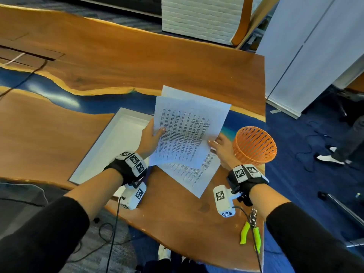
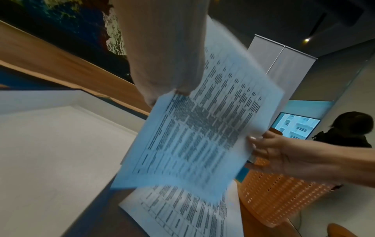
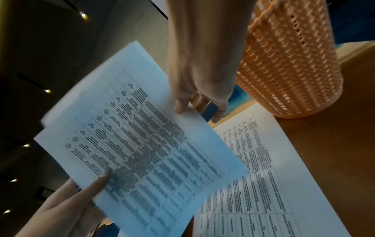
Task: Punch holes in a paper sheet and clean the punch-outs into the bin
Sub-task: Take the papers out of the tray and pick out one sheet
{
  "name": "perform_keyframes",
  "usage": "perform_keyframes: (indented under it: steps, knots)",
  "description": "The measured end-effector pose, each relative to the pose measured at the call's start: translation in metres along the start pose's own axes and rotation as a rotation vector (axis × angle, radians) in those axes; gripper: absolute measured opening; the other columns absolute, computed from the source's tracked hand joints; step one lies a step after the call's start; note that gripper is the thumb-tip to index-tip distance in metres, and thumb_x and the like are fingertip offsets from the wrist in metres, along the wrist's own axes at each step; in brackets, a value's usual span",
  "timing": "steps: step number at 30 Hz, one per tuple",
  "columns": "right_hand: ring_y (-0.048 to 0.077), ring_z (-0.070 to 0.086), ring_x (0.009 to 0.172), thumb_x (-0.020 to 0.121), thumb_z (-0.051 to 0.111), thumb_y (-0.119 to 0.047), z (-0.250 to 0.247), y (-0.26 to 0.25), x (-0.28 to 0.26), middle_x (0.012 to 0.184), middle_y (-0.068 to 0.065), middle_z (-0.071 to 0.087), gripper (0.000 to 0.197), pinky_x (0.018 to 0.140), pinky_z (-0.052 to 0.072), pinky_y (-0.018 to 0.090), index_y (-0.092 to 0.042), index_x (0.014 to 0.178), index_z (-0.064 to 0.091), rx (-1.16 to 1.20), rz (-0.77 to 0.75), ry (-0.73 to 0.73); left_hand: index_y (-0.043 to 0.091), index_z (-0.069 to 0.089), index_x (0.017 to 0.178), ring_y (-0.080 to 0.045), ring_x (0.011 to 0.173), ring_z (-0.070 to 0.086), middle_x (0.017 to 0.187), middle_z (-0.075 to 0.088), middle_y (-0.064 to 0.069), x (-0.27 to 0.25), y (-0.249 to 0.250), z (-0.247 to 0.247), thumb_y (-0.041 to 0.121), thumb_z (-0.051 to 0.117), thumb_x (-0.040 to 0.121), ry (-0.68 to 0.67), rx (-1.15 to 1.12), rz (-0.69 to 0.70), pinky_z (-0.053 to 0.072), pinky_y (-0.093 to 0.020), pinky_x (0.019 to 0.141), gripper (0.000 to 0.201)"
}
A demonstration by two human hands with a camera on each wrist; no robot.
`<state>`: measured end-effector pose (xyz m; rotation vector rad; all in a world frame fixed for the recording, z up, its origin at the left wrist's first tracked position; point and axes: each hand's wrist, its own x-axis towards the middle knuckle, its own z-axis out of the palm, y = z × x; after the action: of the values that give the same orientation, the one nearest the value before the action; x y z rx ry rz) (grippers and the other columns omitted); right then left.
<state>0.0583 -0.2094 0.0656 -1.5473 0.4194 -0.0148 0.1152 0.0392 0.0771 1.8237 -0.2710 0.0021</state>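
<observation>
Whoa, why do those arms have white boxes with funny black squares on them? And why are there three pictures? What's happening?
There's no robot here, just a person's two arms. The white boxes strapped under the wrists are small cameras. The big picture comes from a camera worn on the person's head, looking down. The other two come from the wrist cameras, one for each hand, so things look very close and tilted.

The left hand and the right hand hold up some printed sheets together, each pinching one edge. Another sheet lies flat on the wooden table. Also on the table are a white tray, an orange bin with slots in its sides, and a green-handled tool, probably the hole punch, near the table's edge.
</observation>
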Motion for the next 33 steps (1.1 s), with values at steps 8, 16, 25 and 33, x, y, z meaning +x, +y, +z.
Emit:
perform_keyframes:
  steps: [8,16,25,33]
  knots:
    - [0.008,0.059,0.094,0.087,0.057,0.008,0.011,-0.003,-0.001,0.113,0.002,0.059,0.041,0.077,0.053,0.015,-0.001,0.126,0.05,-0.055,-0.134,0.014,0.0,0.029,0.138,0.014,0.1,0.054,0.122,0.05,0.002,-0.013,-0.017,0.018,0.002,0.042,0.098,-0.003,-0.021,-0.003,0.045,0.0,0.075,0.042]
    - [0.018,0.056,0.101,0.092,0.055,-0.003,0.008,0.007,0.005,0.115,0.013,0.064,0.026,0.08,0.045,0.022,0.006,0.115,0.061,-0.199,-0.13,0.12,0.002,0.035,0.138,-0.02,0.115,0.053,0.13,0.055,-0.014,-0.012,-0.024,0.016,0.007,0.039,0.1,-0.074,0.028,-0.029,0.048,-0.012,0.085,0.039]
    - [0.002,0.067,0.076,0.093,0.052,-0.002,0.008,0.004,0.012,0.108,0.012,0.063,0.027,0.063,0.056,0.014,0.004,0.119,0.053,-0.042,-0.131,0.131,-0.003,0.055,0.122,-0.002,0.088,0.062,0.109,0.063,-0.001,-0.009,-0.027,0.015,0.021,0.056,0.092,-0.078,0.033,-0.024,0.049,-0.005,0.069,0.038]
    - [0.023,0.053,0.089,0.093,0.051,-0.006,0.001,0.033,0.025,0.108,0.012,0.057,0.042,0.068,0.046,0.035,-0.006,0.133,0.039,-0.351,0.156,0.112,0.005,0.056,0.125,0.01,0.073,0.066,0.1,0.066,0.002,0.007,-0.03,0.007,0.012,0.046,0.099,0.012,0.126,-0.001,0.056,-0.021,0.066,0.029]
